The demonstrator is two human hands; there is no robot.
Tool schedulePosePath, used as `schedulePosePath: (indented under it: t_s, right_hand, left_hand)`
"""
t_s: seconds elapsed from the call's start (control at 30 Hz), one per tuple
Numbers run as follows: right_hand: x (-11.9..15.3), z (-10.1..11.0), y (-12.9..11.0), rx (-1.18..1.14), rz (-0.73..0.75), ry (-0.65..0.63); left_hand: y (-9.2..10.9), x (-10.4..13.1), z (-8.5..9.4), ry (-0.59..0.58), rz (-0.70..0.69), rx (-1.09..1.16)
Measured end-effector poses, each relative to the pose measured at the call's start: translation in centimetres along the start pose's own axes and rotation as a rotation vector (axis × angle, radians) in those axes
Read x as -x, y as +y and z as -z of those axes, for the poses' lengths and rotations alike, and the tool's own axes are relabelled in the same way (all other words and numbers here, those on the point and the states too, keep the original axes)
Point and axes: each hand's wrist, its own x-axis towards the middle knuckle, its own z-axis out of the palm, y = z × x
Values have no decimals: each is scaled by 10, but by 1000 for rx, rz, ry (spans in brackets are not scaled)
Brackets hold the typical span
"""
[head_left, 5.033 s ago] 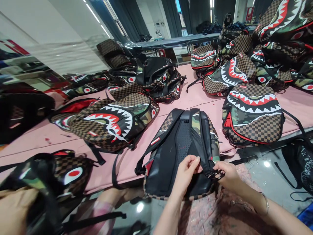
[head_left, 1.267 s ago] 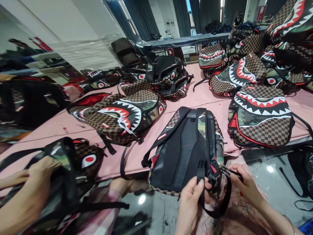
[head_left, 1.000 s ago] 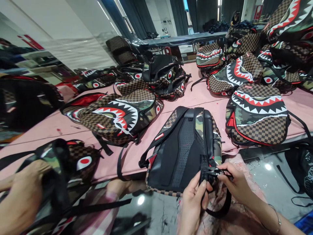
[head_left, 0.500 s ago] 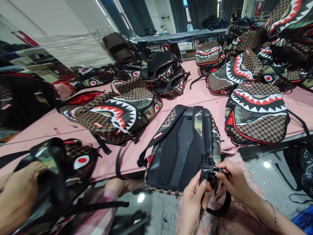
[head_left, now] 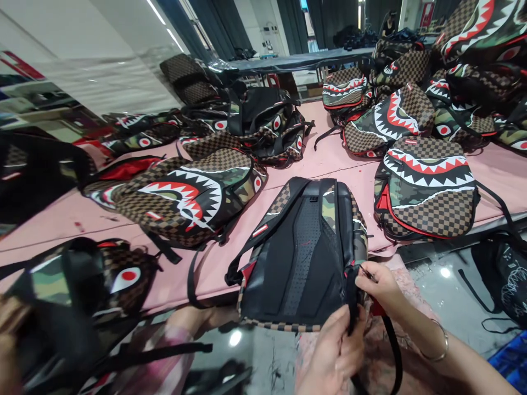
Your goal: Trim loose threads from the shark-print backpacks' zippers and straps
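Note:
A backpack [head_left: 307,258] lies back panel up at the table's near edge, with black padding and a brown checkered rim. My left hand [head_left: 340,345] is closed around its black shoulder strap [head_left: 351,282] near the lower right corner. Just above and to the right, my right hand [head_left: 382,288] pinches a small dark metallic tool [head_left: 368,272], possibly thread snips, mostly covered by the fingers and close against the strap. A loose black webbing end [head_left: 394,351] hangs below my hands.
Several shark-mouth backpacks lie around: one at left [head_left: 181,197], one at right [head_left: 428,189], others piled behind on the pink table [head_left: 329,148]. At far left, a co-worker's blurred hand [head_left: 10,323] is at another backpack [head_left: 123,274]. A black bag [head_left: 502,274] is at lower right.
My left hand has moved slightly down and right, with the strap pulled taut. My right hand has moved up a little, and the tool shows less. The co-worker's hand has shifted left.

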Motion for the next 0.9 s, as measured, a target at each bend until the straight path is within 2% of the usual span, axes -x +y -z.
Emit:
schedulePosePath:
  t_s: [0.13, 0.27, 0.33, 0.47, 0.53, 0.73, 0.9]
  right_hand:
    - [-5, -3, 1, 40, -27, 7]
    - [-2, -2, 4, 204, 47, 11]
    - [2, 3, 3, 368, 177, 31]
    - [9, 19, 0, 714, 552, 2]
    - [10, 27, -1, 817, 646, -29]
    - [9, 32, -5, 861, 657, -159]
    - [6, 28, -6, 859, 662, -174]
  left_hand:
    - [2, 2, -2, 321, -298, -234]
    - [10, 6, 0, 461, -375, -336]
    - [12, 7, -1, 485, -382, -297]
    - [15, 7, -7, 506, -396, -245]
    - [16, 7, -8, 515, -405, -233]
    - [16, 5, -5, 530, -418, -247]
    - [14, 6, -2, 520, -407, -294]
